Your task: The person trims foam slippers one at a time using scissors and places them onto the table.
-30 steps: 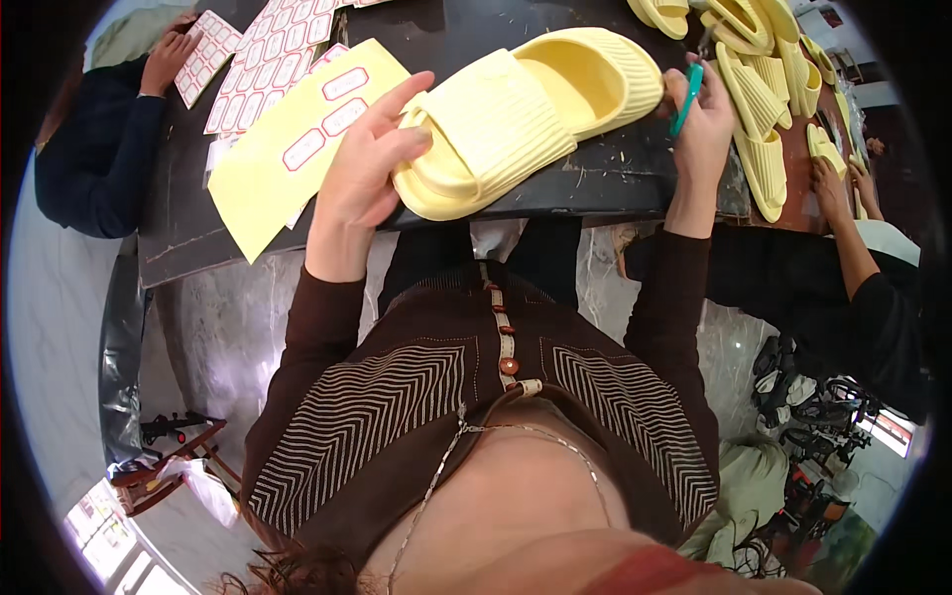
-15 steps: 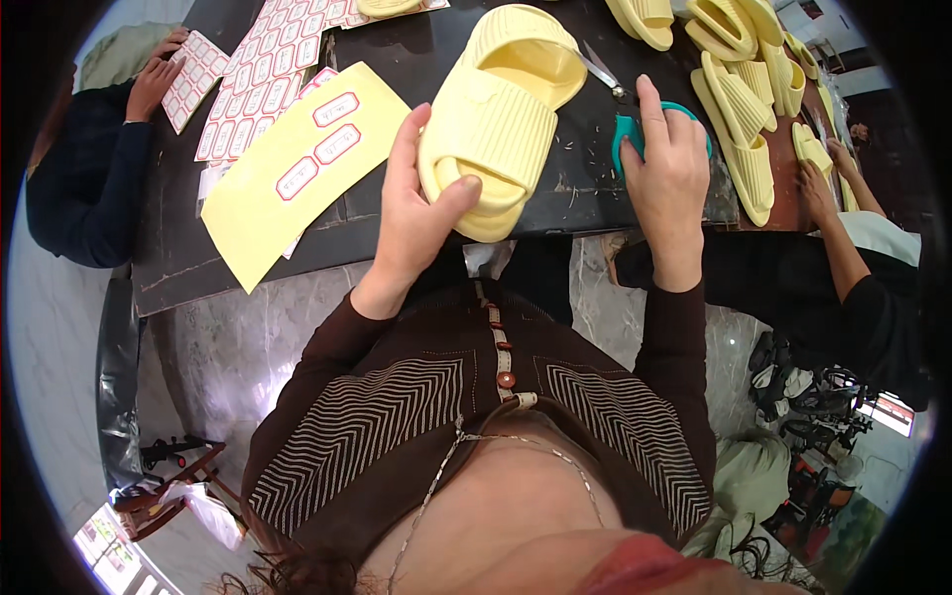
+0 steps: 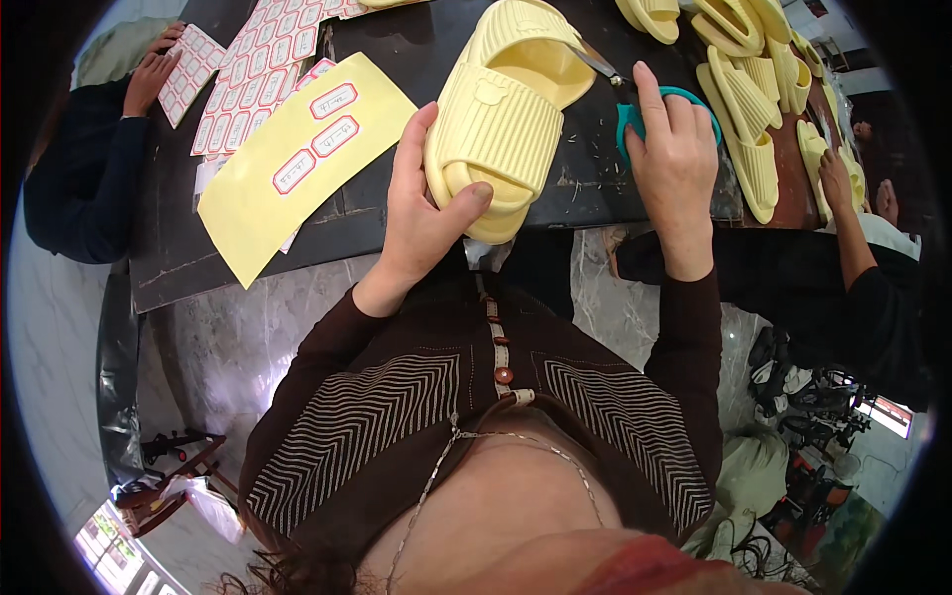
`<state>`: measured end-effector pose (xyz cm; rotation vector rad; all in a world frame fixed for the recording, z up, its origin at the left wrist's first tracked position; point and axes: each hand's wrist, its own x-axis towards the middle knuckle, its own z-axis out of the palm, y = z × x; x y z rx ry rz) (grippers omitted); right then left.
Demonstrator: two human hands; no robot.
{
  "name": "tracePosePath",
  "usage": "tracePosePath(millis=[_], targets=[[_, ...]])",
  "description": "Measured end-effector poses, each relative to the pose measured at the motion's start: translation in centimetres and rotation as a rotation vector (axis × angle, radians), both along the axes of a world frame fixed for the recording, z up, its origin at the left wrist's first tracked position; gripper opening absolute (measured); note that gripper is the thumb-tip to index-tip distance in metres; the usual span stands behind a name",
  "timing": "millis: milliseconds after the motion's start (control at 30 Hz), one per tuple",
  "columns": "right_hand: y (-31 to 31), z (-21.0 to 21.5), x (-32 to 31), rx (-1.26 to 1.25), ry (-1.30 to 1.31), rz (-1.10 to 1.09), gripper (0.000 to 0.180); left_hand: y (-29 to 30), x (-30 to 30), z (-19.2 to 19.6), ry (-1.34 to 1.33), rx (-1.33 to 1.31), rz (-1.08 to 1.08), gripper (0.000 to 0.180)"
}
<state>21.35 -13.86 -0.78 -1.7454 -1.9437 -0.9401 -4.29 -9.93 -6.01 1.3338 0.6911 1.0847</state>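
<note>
My left hand [image 3: 421, 213] is closed round the toe end of a pale yellow slide slipper [image 3: 504, 134], its thumb pressed on the front opening. The slipper is tilted, heel end away from me, over the dark table. My right hand [image 3: 676, 164] grips a pair of scissors [image 3: 627, 139] with teal handles, the index finger stretched along them. The metal blades point to the far left and meet the slipper's right rim near the foot opening. Whether they touch it, I cannot tell.
A yellow sheet with red-framed labels [image 3: 367, 94] lies left of the slipper, beside more label sheets [image 3: 238, 114]. Several yellow slippers [image 3: 749, 129] are heaped at the right. A person's hands [image 3: 151, 81] hold a label sheet at far left; another person's hand [image 3: 836, 178] is among slippers.
The slipper has shifted slightly away from me. My right hand has moved a little to the right with the scissors. At the right, the other person's hands have moved among the slippers.
</note>
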Motion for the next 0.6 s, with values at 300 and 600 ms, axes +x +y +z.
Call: tracePosePath(millis=[300, 600], targets=[[0.0, 0.7, 0.5, 0.004, -0.099, 0.018, 0.062, -0.2, 0.1, 0.1, -0.020, 0.035, -0.013, 0.085], [0.1, 1.2, 0.8, 0.002, -0.188, 0.031, 0.059, -0.4, 0.0, 0.3, -0.015, 0.052, -0.010, 0.085]])
